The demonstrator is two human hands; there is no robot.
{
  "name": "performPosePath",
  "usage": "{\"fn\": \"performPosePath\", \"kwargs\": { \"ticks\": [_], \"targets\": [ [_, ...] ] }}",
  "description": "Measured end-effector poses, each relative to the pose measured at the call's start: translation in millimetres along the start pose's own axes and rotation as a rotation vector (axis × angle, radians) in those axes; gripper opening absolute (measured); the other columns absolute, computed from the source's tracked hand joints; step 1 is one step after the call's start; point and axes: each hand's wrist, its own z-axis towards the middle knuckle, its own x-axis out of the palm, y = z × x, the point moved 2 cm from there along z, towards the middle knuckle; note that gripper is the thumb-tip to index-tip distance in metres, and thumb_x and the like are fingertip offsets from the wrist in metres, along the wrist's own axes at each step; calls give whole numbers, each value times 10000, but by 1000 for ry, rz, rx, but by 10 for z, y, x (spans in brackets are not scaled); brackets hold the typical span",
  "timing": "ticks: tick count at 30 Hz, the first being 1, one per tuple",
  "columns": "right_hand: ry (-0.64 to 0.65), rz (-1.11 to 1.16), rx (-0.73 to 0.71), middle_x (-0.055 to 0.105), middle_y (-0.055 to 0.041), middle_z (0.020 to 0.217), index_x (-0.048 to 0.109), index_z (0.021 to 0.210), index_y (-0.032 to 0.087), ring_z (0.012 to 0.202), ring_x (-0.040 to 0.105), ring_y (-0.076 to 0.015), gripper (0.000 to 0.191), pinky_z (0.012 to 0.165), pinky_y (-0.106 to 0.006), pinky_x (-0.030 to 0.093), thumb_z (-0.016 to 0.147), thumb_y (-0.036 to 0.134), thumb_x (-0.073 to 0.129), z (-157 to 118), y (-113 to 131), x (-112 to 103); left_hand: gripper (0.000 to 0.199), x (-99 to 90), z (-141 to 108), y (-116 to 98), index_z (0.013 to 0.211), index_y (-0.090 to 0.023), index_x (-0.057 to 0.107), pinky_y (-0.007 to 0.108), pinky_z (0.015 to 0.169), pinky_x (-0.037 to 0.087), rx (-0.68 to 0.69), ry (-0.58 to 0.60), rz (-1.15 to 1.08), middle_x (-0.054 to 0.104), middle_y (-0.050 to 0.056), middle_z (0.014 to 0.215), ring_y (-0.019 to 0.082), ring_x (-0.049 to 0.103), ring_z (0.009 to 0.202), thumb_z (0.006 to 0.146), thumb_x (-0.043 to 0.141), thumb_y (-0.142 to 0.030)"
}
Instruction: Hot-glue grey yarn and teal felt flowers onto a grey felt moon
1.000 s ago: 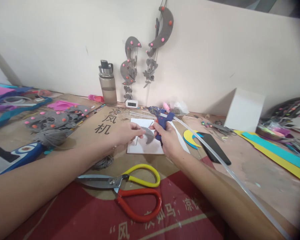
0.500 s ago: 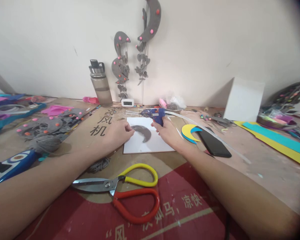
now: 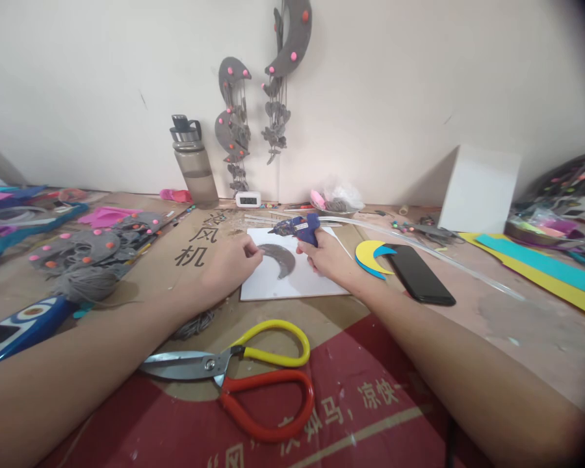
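A grey crescent (image 3: 283,259) lies on a white board (image 3: 302,286). At its left tip my left hand (image 3: 238,259) pinches the end with thumb and forefinger. My right hand (image 3: 324,255) is wrapped round a blue glue gun (image 3: 305,229), whose nozzle points left, just above the crescent's upper edge. A long clear glue stick (image 3: 433,255) runs from the gun's back out to the right. Nearer to me, scissors with a yellow and a red handle (image 3: 277,376) lie on the cardboard.
Yellow and blue crescents (image 3: 370,257) and a black phone (image 3: 422,276) lie right of the board. Behind stand a bottle (image 3: 197,172) and a small clock (image 3: 248,199). Grey yarn (image 3: 88,283) is at left, a leaning white panel (image 3: 480,188) at right.
The glue gun has tilted, and its nozzle now points slightly downward to the left, nearer the crescent. The glue stick behind it has swung. My left hand stays at the crescent's tip.
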Motion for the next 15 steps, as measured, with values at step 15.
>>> {"fn": "performPosePath", "kwargs": {
  "ticks": [15],
  "targets": [
    [24, 25, 79, 628, -15, 799, 525, 959, 181, 432, 458, -56, 155, 365, -171, 364, 838, 268, 482, -42, 32, 32, 174, 67, -6, 14, 671, -201, 585, 274, 565, 368, -6, 38, 145, 644, -2, 673, 151, 549, 615, 776, 539, -332]
  ]
}}
